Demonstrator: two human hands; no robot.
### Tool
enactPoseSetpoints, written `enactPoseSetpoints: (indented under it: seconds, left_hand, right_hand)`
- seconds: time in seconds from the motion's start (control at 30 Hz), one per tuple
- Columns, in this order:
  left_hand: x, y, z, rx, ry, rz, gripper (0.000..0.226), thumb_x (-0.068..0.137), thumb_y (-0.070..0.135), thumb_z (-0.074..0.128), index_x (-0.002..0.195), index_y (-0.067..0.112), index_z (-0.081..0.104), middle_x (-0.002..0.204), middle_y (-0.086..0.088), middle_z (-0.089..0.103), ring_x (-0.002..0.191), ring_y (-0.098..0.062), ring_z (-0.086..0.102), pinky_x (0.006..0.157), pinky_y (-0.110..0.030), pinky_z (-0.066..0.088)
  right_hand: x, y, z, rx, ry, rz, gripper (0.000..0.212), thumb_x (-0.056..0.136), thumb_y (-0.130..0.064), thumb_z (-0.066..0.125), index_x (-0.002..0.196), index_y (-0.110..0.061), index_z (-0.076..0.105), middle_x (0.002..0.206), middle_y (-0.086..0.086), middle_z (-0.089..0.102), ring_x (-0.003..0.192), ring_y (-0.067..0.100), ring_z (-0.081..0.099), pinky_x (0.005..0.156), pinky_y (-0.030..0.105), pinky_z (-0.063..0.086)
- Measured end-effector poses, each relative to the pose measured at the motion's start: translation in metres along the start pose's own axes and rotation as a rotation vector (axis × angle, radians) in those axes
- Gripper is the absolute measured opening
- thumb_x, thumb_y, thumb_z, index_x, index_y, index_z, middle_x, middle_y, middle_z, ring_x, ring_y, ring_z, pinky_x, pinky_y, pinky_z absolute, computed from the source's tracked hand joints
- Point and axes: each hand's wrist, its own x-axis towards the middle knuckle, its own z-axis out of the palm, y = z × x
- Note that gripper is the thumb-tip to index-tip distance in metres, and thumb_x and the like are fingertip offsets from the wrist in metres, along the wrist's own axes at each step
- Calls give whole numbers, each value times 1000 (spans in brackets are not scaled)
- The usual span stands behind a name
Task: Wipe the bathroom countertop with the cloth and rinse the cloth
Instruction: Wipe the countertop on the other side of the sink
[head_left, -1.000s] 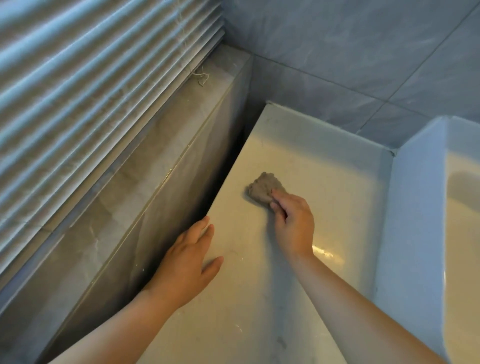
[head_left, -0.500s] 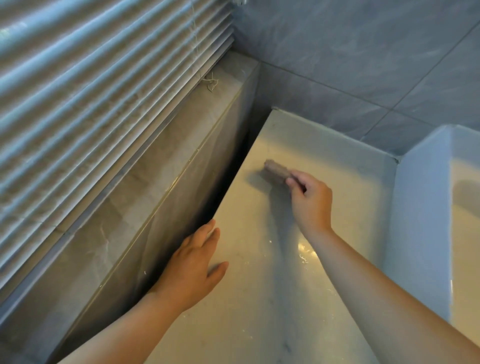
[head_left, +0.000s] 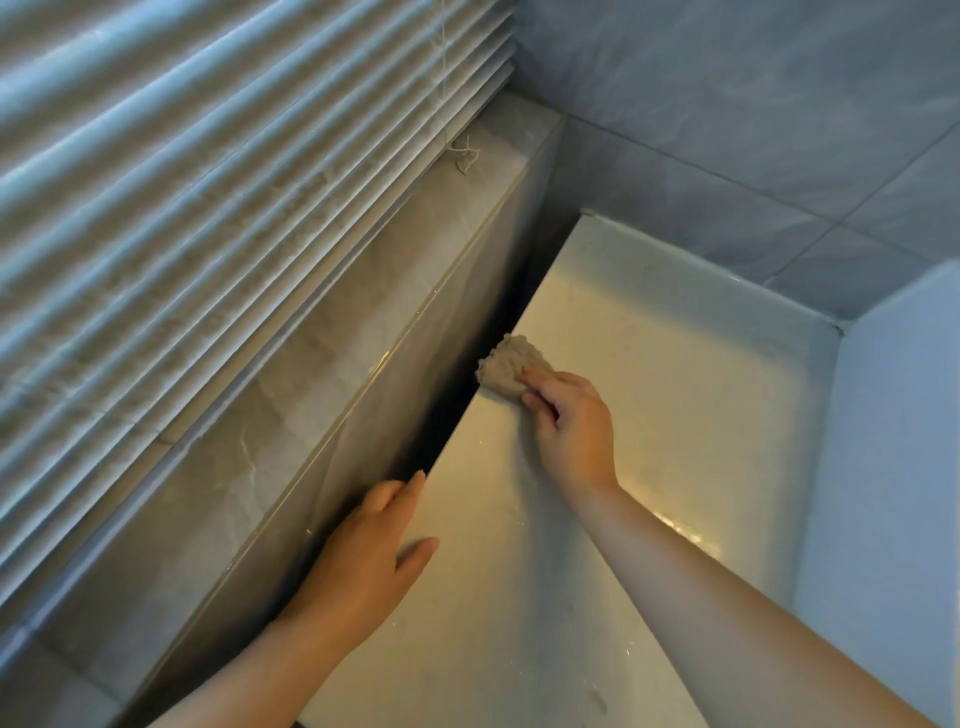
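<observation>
A small bunched-up beige cloth (head_left: 511, 366) lies on the pale, wet-looking countertop (head_left: 675, 395), right at its left edge. My right hand (head_left: 569, 423) presses on the cloth with curled fingers that grip its near side. My left hand (head_left: 363, 561) rests flat on the countertop's left edge nearer to me, fingers straight, some reaching over the edge into the dark gap.
A dark gap (head_left: 467, 410) runs between the countertop and a grey stone ledge (head_left: 322, 374) on the left. White window blinds (head_left: 208, 182) hang over the ledge, their cord end (head_left: 465, 156) lying on it. Grey tiled walls (head_left: 753, 104) close the corner. A white raised basin side (head_left: 893, 467) borders the right.
My right hand has pulled the cloth back toward me and left, to the counter's left edge. My left hand has slid slightly further over that edge.
</observation>
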Motion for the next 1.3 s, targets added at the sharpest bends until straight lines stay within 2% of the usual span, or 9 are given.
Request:
enactPoseSetpoints:
  seconds: [0.23, 0.33, 0.43, 0.67, 0.83, 0.97, 1.13, 1.23, 1.3]
  left_hand:
    - [0, -4, 2, -25, -12, -21, 65, 94, 43, 48, 149, 30, 16, 146, 13, 30, 124, -5, 40, 96, -13, 33]
    - [0, -5, 3, -51, -9, -17, 65, 94, 42, 49, 149, 30, 17, 146, 13, 30, 125, -5, 40, 98, -14, 34]
    - [0, -7, 4, -84, -10, -23, 65, 93, 41, 51, 149, 31, 18, 145, 14, 31, 125, -4, 39, 99, -16, 35]
    - [1, -7, 5, -89, 7, -11, 66, 93, 40, 53, 149, 28, 20, 144, 11, 32, 124, -6, 40, 96, -13, 32]
    - [-7, -6, 5, -45, 26, 2, 70, 93, 42, 50, 150, 26, 14, 150, 10, 22, 133, -7, 30, 106, -20, 31]
    - [-24, -12, 0, -9, 57, 44, 67, 93, 43, 50, 149, 25, 19, 149, 16, 19, 132, -1, 25, 104, -13, 22]
    - [-37, -17, -6, 89, -47, 146, 66, 95, 43, 45, 150, 27, 13, 153, 19, 5, 136, 0, 16, 108, -14, 20]
    - [-39, -13, -5, 82, -48, 141, 64, 95, 44, 44, 150, 26, 16, 154, 18, 5, 136, -2, 20, 108, -16, 24]
    - [-39, -11, -3, 95, -43, 142, 62, 96, 43, 42, 150, 24, 17, 155, 15, 5, 137, -4, 20, 110, -19, 25]
  right_hand:
    - [-32, -21, -15, 134, -180, 68, 23, 88, -11, 61, 103, -22, 73, 99, -9, 71, 95, 8, 60, 84, 20, 44]
    - [-14, -27, -31, 222, -64, 148, 22, 88, -9, 62, 102, -22, 73, 94, -12, 69, 89, 6, 62, 79, 11, 43]
    - [21, -29, -34, 146, 39, 81, 23, 90, -11, 60, 109, -18, 71, 100, -9, 67, 94, 9, 60, 85, 20, 44]
    - [30, -24, 10, 9, -84, -14, 23, 91, -12, 58, 110, -17, 70, 108, 3, 70, 103, 19, 60, 89, 17, 36]
    - [-14, -23, 13, 8, -182, -145, 24, 89, -15, 57, 109, -20, 71, 110, -5, 70, 108, 17, 59, 96, 34, 44]
    - [-37, -23, 10, -5, -216, -138, 26, 87, -18, 55, 105, -21, 72, 107, -9, 70, 107, 15, 58, 93, 27, 42]
    - [-62, -28, 1, 28, -258, -107, 25, 84, -16, 56, 99, -22, 73, 102, -14, 69, 103, 10, 57, 92, 26, 42]
    - [-62, -36, -11, 112, -320, -2, 20, 86, -13, 60, 97, -21, 74, 94, -12, 71, 92, 5, 61, 84, 22, 46]
    - [-55, -40, -25, 212, -239, 98, 21, 85, -7, 63, 94, -22, 75, 88, -17, 70, 85, -4, 62, 80, 13, 45]
